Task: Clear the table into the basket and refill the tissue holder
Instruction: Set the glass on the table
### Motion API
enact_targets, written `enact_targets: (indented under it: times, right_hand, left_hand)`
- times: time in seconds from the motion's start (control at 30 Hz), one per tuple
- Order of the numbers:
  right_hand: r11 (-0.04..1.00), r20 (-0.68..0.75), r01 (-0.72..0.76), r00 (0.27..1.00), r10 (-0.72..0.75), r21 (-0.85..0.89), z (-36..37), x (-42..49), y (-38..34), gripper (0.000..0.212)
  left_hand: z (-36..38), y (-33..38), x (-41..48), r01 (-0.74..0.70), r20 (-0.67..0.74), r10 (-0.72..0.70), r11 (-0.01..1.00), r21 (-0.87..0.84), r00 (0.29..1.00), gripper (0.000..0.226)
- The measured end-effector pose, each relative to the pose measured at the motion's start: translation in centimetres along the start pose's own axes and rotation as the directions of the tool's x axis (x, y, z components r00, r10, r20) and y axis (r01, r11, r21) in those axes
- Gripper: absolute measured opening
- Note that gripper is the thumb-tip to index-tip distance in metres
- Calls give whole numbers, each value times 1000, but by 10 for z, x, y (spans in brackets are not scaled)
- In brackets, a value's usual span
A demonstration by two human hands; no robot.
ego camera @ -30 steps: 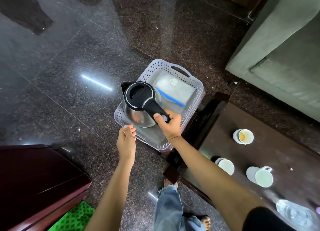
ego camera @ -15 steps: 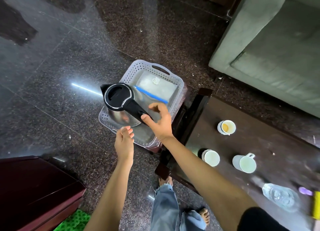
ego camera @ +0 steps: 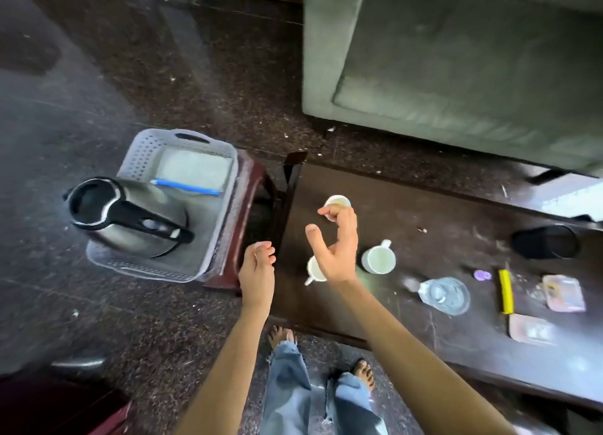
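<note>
The steel kettle (ego camera: pixel 130 216) with its black lid and handle stands in the grey perforated basket (ego camera: pixel 140 154), next to a flat white pack with a blue strip (ego camera: pixel 192 170). My right hand (ego camera: pixel 336 248) hovers empty over the dark table (ego camera: pixel 424 206), fingers spread and relaxed, above three white cups: one behind my fingers (ego camera: pixel 337 203), one under my palm (ego camera: pixel 315 270), one to the right (ego camera: pixel 378 260). My left hand (ego camera: pixel 257 271) hangs loosely curled and empty at the table's left end.
The basket rests on a small red-brown stool (ego camera: pixel 235 238). Further right on the table lie a clear plastic bottle (ego camera: pixel 443 294), a purple cap (ego camera: pixel 482 275), a yellow stick (ego camera: pixel 505 291), two flat packets (ego camera: pixel 563 292), and a black round holder (ego camera: pixel 545 242). A grey sofa (ego camera: pixel 456 59) stands behind.
My right hand let go of the kettle's handle, leaving it in the basket, and swung right over the cups. My view turned right toward the table.
</note>
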State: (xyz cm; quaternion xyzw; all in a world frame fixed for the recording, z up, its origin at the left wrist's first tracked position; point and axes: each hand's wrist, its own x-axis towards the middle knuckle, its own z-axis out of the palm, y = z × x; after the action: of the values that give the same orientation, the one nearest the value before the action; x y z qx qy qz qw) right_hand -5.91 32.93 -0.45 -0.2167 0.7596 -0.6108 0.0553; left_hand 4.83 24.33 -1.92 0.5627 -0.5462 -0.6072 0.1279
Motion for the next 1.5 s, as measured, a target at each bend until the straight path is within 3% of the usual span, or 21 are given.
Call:
enact_targets:
  times: [0.3,0.5,0.6,0.67,0.9,1.23,1.5]
  right_hand:
    - [910,-190,-212,970,152,-357,-158,-44,70,30]
    - [678,-289,-423,906,309,-601,-229,-74,122,72]
    - [512,-256,-481,856,449,-712,-247,-84,145,101]
    - [454,-203,-488,815,543,-745,-255,-87,155,109]
    - [564,-11,-503,752,659,-655,-265,-88,182,101]
    - [598,-37,-519,773,633,-611,-268,-66,182,90]
    - [644,-59,-485,823,565,-591,-267,10,178,90]
  left_hand:
    - [109,-23,-69,-21,179,-11,984,178,984,24]
    - [161,-46,-98,-48,291,-33,962,267,956,23]
    - [176,-55,-108,-73,331,-36,947,313,943,22]
    - [185,-60,-113,-87,349,-39,937,338,936,21]
    - [205,-72,-119,-73,371,-80,921,381,925,23]
    - [221,-62,-110,-47,361,-98,927,372,927,22]
    - [249,-38,-85,-67,345,-61,936,346,937,25]
